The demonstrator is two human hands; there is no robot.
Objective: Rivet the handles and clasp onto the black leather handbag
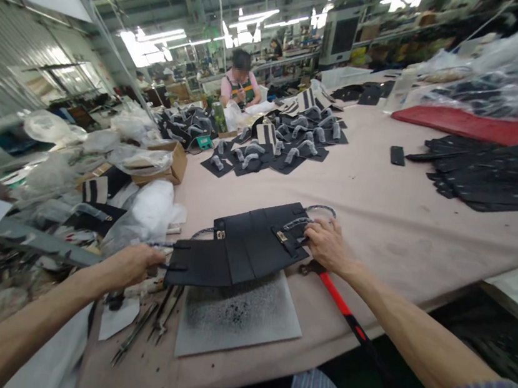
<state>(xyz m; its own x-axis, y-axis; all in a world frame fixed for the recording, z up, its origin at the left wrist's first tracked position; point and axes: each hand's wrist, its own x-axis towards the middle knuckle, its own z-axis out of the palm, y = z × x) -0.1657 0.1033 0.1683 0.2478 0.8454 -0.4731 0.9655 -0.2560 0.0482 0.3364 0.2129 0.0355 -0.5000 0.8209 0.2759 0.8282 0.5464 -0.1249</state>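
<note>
As the head camera sees it: both of the person's hands are on one black bag piece (238, 248), which lies opened out flat at the near edge of the table (381, 196).
Left hand (134, 265): fingers curled shut on the left end of the piece, at a narrow strap tab.
Right hand (326, 245): palm down and fingers loosely spread on the right end, touching the film-wrapped handle (300, 222); it does not look closed round anything.
Bag piece: its middle rests on a speckled grey pad (237, 311), and both ends overhang the pad.
Fittings: two metal clasps (220, 234) show on the panels, one toward each side.
How far along: judging by this, clasps and handles are already on, while the panels are flat and unfolded, so shaping and closing seem left to do.
Hammer (344, 308): red-handled, lying just beside the right wrist, untouched.
Hand tools (163, 314): several thin metal ones lie beside the pad, below the left hand.
Left clutter: plastic bags (148, 205) and a cardboard box (175, 165).
Farther up the table: rows of similar black pieces (294, 138), and black strips (492, 178) to the right beside a red sheet (484, 127).
Co-worker (240, 81): a person at the far end, well apart.
</note>
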